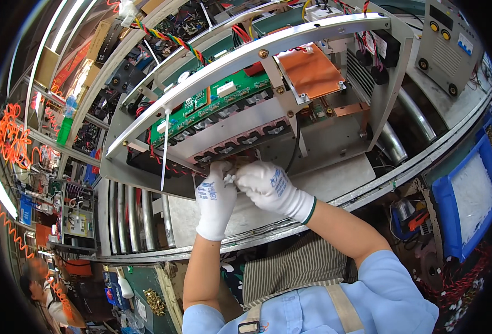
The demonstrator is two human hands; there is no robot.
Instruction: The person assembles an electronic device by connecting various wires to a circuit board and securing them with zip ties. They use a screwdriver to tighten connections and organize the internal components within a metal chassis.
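Both of my hands wear white gloves and meet at the near side of an open metal chassis [363, 146]. My left hand [215, 192] is upright, its fingers closed near the lower frame edge. Beside it, my right hand [268, 186] has its fingers curled in a pinch. A small white piece [229, 179] shows between them; its kind and what the fingertips grip cannot be made out. Just beyond the hands runs a row of black components [249, 139] on a metal strip. Above that lies a green circuit board [224, 92]. A white cable tie [165, 150] hangs from the frame rail, left of my hands.
The chassis stands on a roller conveyor [132, 217] with a pale board [324, 186]. An orange-copper plate [311, 72] sits inside it. At the far right stands a grey machine [447, 47]. A blue tray [436, 192] is at right; orange coiled hoses [13, 136] hang at left.
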